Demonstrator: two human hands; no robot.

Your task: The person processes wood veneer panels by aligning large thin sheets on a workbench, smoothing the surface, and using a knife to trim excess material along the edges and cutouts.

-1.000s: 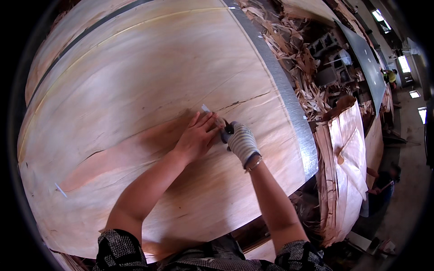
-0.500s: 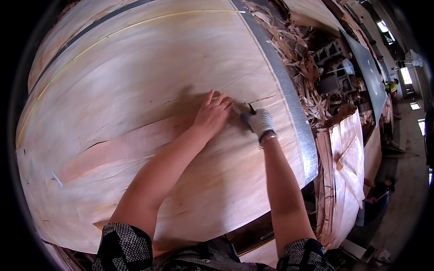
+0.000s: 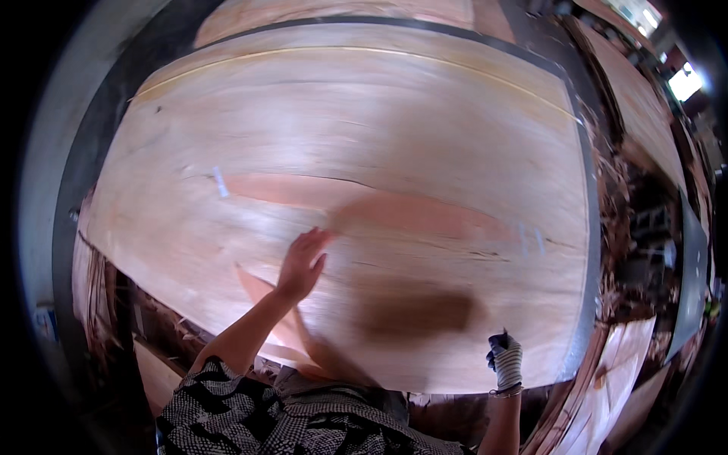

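Note:
A broad pale wood veneer sheet [image 3: 425, 114] lies spread before me. Along its middle runs a long, reddish lens-shaped area [image 3: 379, 203], with short whitish tape strips [image 3: 220, 182] at its left end and more tape [image 3: 540, 240] at its right. My bare left hand [image 3: 302, 265] is just below this area, fingers stretched out with nothing in them. In a striped white glove with dark fingers, my right hand [image 3: 506, 360] is closed near the sheet's front right edge. A small dark pointed tool [image 3: 505, 331] sticks up from its fist; most of it is hidden.
A narrow loose veneer strip [image 3: 282, 317] lies at the near edge beside my left forearm. A dark grey table border [image 3: 585, 227] frames the sheet. Torn veneer scraps [image 3: 613, 189] and stacked veneer sheets [image 3: 607, 387] are on the right.
My hands have parted: the left moved left, off the tape spot, and the right dropped back to the near edge. My view has swung left, and tape now shows at the reddish area's right end.

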